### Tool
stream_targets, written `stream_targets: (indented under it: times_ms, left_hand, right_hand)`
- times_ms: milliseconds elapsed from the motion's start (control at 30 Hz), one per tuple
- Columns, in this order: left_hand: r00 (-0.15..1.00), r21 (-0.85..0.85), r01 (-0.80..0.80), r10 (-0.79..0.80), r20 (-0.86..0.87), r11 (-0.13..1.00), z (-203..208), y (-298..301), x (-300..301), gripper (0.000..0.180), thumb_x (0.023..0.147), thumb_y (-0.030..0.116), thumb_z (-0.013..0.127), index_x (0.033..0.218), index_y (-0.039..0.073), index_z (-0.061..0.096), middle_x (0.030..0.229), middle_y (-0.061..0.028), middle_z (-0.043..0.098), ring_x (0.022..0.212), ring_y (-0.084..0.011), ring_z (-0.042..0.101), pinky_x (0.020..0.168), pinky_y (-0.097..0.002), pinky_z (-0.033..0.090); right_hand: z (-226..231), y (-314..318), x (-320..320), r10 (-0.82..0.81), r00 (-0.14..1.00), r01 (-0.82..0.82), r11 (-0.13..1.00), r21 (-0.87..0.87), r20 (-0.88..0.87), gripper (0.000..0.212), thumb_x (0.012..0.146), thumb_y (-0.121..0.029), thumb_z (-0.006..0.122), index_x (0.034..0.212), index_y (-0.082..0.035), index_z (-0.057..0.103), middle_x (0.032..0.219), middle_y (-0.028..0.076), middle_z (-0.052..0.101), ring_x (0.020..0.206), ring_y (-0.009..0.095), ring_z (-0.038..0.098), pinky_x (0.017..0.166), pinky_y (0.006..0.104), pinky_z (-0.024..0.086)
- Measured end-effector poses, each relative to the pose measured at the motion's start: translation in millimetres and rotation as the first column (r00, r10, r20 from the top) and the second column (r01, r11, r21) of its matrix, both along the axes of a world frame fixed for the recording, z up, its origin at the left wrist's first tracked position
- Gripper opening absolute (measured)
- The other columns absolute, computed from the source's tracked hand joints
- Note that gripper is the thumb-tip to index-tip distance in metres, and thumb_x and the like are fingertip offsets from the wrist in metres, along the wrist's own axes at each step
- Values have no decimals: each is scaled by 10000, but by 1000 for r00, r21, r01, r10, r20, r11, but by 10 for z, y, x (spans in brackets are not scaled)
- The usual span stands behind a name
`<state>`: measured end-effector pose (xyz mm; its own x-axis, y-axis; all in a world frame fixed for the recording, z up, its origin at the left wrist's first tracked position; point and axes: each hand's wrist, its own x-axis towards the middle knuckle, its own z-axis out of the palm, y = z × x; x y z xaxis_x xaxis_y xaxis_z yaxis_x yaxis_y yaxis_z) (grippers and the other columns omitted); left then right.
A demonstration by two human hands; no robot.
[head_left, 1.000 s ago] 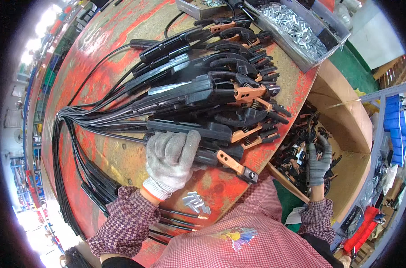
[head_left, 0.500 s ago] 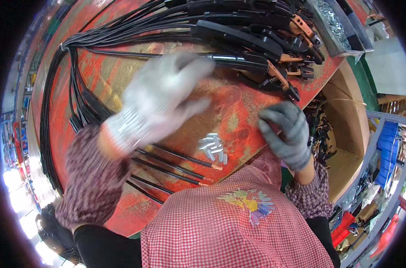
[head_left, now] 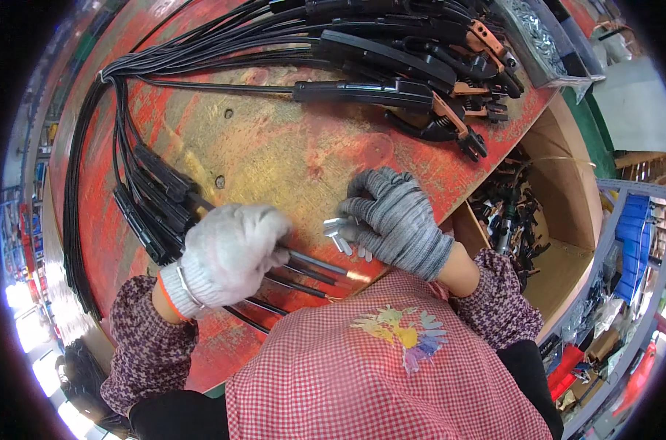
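My left hand (head_left: 234,253), in a white knitted glove, is closed around a black cable (head_left: 314,265) whose bare copper end (head_left: 358,276) points right. More black cables (head_left: 296,284) lie beneath and beside it, and their far ends run under the hand. My right hand (head_left: 399,220), in a grey glove, reaches into a small pile of silver metal sleeves (head_left: 343,245). Its thumb and forefinger pinch at a sleeve on the pile's upper edge, while the fingers hide part of the pile. Above lie several black welding electrode holders (head_left: 377,94) with copper-coloured jaws, joined to a bundle of cables (head_left: 201,59).
Black handles (head_left: 157,198) on cables lie left of my left hand. The worn red tabletop (head_left: 274,147) ends at a slanting right edge. Beyond it stands a cardboard box (head_left: 567,191) holding black parts. A bin of small metal pieces (head_left: 538,37) sits at the far right corner.
My left hand has come down from the electrode holders to the cables near me. My right hand has moved left from the table edge to the silver sleeves.
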<state>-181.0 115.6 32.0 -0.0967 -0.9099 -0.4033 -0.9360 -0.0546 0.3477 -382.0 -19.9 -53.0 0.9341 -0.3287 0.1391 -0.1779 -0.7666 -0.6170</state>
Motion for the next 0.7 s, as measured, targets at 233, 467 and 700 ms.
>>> stream_targets:
  times_ms: [233,467,700]
  left_hand:
    - [922,-167,-117,45,-384,979,-13,-534,-219,204,757,131,682,945,86,617,796,-109,654,745,-312,648,656,-384,498]
    - [899,-162,-151,67,-432,975,-177,-1001,-400,233,879,250,578,1030,82,637,849,-132,672,806,-311,662,701,-373,509]
    - [826,68,-116,134,-548,991,-401,-1076,-298,313,890,265,584,1095,32,626,916,-111,680,846,-209,651,760,-309,496]
  right_hand:
    - [-141,-7,-90,19,1000,-19,1000,8,5,331,719,-367,709,919,-104,682,937,82,582,901,283,563,777,432,432]
    - [-90,101,-246,-53,998,56,996,-74,41,377,739,-386,677,958,-79,684,1015,135,594,919,322,553,791,451,429]
    - [-120,100,-230,-55,997,59,995,-75,46,268,725,-296,714,884,-86,664,960,101,604,902,304,569,780,423,425]
